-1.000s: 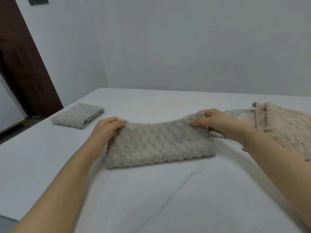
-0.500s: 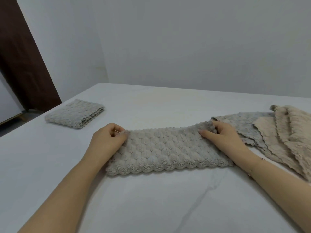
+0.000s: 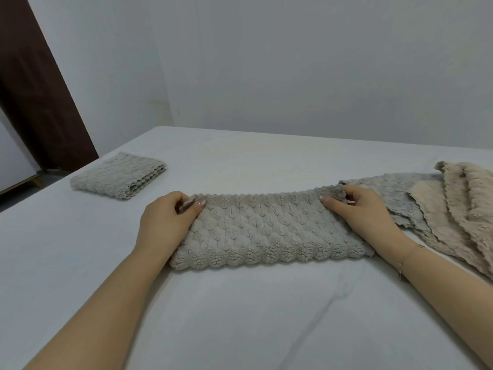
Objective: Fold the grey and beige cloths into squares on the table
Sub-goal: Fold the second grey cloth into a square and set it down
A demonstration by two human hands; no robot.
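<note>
The white table (image 3: 240, 316) fills my view from the near edge to the pale wall; a faint grey vein runs across its near surface. A dark brown door (image 3: 34, 84) stands at upper left beyond the table's corner. On my right lies a pile of unfolded cloths (image 3: 453, 209), beige ones overlapping a grey one; the frame cuts off their right side, so I cannot count them. The pile's near grey corner sits just beside my right wrist and lies partly behind it. At centre lies the grey cloth being folded (image 3: 266, 231), doubled into a long horizontal strip with its scalloped edge toward me. At far left, well apart from it, rests a folded grey cloth (image 3: 117, 176), a compact layered square. My left hand (image 3: 165, 225) covers the strip's left end, fingers curled and pinching its far left corner between thumb and fingertips. My right hand (image 3: 365, 212) lies over the strip's right end, fingers curled around a bunched bit of its far right corner. Both ends of the strip beneath my palms are hidden from me.
</note>
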